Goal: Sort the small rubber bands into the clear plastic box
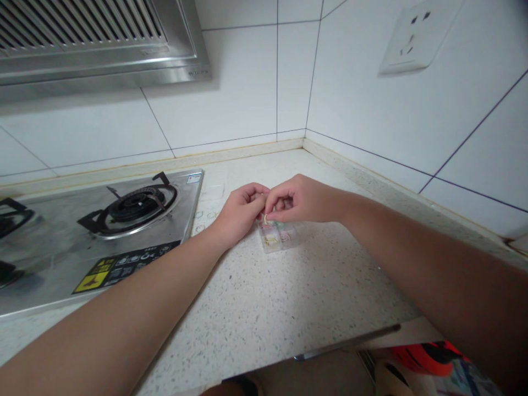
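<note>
My left hand [240, 212] and my right hand [295, 199] meet over the speckled countertop [289, 291], fingers curled and pinched together. Between the fingertips sits a small ring-like item [265, 219], too small to name for sure. Just below the hands lies a small clear plastic packet [278, 237] with colourful bits inside, flat on the counter. My right hand touches its upper edge. Both forearms reach in from the bottom of the view.
A steel gas hob [103, 231] with a black burner [134, 206] stands to the left. White tiled walls [247, 88] form a corner behind. A range hood [99, 44] hangs top left, a wall socket [412, 38] top right. The counter edge [346, 344] runs below.
</note>
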{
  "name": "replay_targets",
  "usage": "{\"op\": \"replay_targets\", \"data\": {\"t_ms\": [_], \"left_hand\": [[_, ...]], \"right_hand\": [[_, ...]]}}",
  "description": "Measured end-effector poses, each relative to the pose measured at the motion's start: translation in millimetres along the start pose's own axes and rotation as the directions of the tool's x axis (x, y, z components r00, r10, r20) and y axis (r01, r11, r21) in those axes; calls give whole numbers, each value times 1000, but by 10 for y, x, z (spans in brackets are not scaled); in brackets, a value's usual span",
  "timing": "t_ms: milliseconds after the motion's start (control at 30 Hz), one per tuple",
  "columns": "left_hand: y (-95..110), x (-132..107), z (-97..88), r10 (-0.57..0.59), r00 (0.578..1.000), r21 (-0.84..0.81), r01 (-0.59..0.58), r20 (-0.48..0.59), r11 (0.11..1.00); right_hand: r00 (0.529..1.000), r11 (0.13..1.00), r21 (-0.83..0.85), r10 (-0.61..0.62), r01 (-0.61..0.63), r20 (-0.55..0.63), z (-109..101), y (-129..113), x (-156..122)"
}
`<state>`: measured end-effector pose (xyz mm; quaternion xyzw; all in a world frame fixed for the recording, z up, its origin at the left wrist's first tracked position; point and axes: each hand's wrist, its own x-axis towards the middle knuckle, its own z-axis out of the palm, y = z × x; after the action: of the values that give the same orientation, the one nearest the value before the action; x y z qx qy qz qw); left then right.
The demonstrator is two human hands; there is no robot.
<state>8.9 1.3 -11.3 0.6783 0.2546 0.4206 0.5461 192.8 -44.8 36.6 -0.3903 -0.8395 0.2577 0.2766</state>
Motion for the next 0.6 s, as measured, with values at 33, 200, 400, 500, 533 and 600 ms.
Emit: {"op": "replay_targets", "data": {"t_ms": [33, 200, 400, 500, 533, 600], "left_hand": [[3, -1, 2, 0, 1000, 1, 0, -1, 1000], [8, 1, 6, -14, 1000, -9, 13, -10, 1000], [-15, 22, -13, -16, 1000, 9, 16, 0, 1000], [-16, 21, -10, -21, 1000, 9, 21, -5, 1000], [-17, 18, -8, -19, 1000, 5, 19, -6, 1000], [-16, 12, -3, -14, 1000, 2, 14, -3, 1000]], "right_hand": [[1000, 1000, 4, 1, -2, 20, 7, -14, -1], [992, 998, -67, -1, 10, 122, 25, -90, 1], [980, 992, -122, 10, 15, 200, 33, -122, 6], [974, 990, -138, 23, 9, 225, 34, -113, 7], [975, 991, -133, 25, 5, 222, 30, -104, 6], [983, 994, -107, 21, -1, 185, 15, -67, 3]]}}
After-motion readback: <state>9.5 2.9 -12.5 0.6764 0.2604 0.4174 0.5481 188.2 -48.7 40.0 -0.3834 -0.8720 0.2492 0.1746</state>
